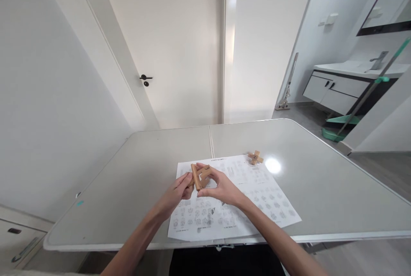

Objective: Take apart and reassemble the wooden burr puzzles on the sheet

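Observation:
My left hand point(183, 186) is closed on the left end of a small assembly of wooden puzzle pieces point(196, 177). The fingers of my right hand point(218, 186) curve round its right side, thumb below and fingertips above. One light brown bar stands across the others, and a piece at the right bears a dark mark. Parts of the assembly are hidden behind my fingers. Both hands are above a printed instruction sheet point(257, 201), which shows rows of grey diagrams. A cross-shaped wooden puzzle point(255, 157) sits at the sheet's far right corner, apart from my hands.
The sheet lies on a grey folding table point(138, 173) with a seam down its middle. Beyond the table's far edge is a white door point(180, 44) with a black handle. At the right are a sink cabinet point(334, 89), a mop point(289, 83) and a green dustpan point(334, 134).

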The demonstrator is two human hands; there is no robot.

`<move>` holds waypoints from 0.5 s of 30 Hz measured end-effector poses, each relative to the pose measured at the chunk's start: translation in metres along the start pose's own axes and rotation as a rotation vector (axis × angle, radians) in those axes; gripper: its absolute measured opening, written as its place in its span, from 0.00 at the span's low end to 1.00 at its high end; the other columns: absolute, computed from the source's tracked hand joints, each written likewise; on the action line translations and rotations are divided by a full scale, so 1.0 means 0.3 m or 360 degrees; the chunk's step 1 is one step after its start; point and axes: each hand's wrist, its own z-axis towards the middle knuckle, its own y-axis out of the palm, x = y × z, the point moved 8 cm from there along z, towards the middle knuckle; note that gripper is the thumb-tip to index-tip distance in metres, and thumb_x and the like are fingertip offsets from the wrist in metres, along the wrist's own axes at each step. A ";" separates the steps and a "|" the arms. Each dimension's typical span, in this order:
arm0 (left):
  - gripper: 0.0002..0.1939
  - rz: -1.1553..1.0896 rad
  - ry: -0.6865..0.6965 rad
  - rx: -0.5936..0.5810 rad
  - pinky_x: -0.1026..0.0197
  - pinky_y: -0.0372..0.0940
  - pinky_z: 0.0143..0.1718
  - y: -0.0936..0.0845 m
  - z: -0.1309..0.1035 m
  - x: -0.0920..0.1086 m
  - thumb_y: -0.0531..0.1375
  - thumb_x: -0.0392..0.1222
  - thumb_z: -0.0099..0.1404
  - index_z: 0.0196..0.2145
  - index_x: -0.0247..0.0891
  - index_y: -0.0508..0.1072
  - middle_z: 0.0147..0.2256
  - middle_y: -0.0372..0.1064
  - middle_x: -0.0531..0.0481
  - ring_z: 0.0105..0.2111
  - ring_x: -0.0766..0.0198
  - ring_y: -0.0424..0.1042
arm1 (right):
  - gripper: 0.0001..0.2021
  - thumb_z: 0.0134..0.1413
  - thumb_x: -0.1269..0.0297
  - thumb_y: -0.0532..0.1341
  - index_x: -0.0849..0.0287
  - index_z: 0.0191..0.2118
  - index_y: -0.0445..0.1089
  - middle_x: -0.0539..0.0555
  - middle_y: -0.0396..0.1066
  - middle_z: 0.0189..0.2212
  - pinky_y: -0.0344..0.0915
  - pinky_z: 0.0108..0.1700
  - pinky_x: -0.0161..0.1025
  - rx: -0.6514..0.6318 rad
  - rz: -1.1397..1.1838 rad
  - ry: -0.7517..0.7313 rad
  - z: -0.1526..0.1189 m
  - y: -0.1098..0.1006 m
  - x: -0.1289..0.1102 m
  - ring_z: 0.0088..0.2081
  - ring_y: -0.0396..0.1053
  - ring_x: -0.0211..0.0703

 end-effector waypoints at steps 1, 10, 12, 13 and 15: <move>0.25 -0.0045 0.0012 0.0016 0.61 0.43 0.26 -0.014 -0.005 -0.005 0.61 0.65 0.68 0.30 0.41 0.61 0.23 0.41 0.61 0.24 0.67 0.37 | 0.28 0.57 0.52 0.72 0.47 0.61 0.70 0.57 0.68 0.65 0.68 0.63 0.54 0.0003 -0.0088 -0.0004 -0.001 -0.002 0.016 0.64 0.68 0.56; 0.20 -0.0377 0.0170 0.0252 0.63 0.57 0.30 -0.075 -0.023 -0.057 0.66 0.58 0.67 0.35 0.38 0.69 0.28 0.58 0.56 0.26 0.69 0.54 | 0.34 0.50 0.55 0.73 0.58 0.61 0.65 0.67 0.67 0.59 0.62 0.62 0.66 0.0590 -0.1043 0.0163 -0.049 -0.012 0.199 0.62 0.63 0.70; 0.19 -0.0402 0.0175 0.0291 0.62 0.61 0.33 -0.069 -0.024 -0.063 0.67 0.57 0.67 0.38 0.37 0.73 0.32 0.66 0.53 0.29 0.68 0.61 | 0.32 0.49 0.59 0.73 0.58 0.59 0.66 0.67 0.70 0.56 0.61 0.62 0.66 0.0630 -0.1037 0.0179 -0.034 0.013 0.215 0.61 0.64 0.70; 0.19 -0.0412 0.0178 0.0310 0.61 0.62 0.35 -0.066 -0.025 -0.063 0.68 0.56 0.66 0.40 0.37 0.75 0.34 0.68 0.51 0.30 0.67 0.63 | 0.29 0.49 0.60 0.72 0.58 0.57 0.68 0.66 0.71 0.54 0.61 0.62 0.65 0.0652 -0.1020 0.0184 -0.027 0.018 0.217 0.59 0.65 0.69; 0.19 -0.0428 0.0183 0.0354 0.59 0.65 0.40 -0.067 -0.028 -0.060 0.69 0.55 0.65 0.42 0.37 0.78 0.39 0.73 0.47 0.34 0.65 0.67 | 0.24 0.50 0.60 0.70 0.57 0.53 0.70 0.63 0.74 0.50 0.63 0.60 0.63 0.0704 -0.0953 0.0196 -0.020 0.008 0.213 0.56 0.68 0.66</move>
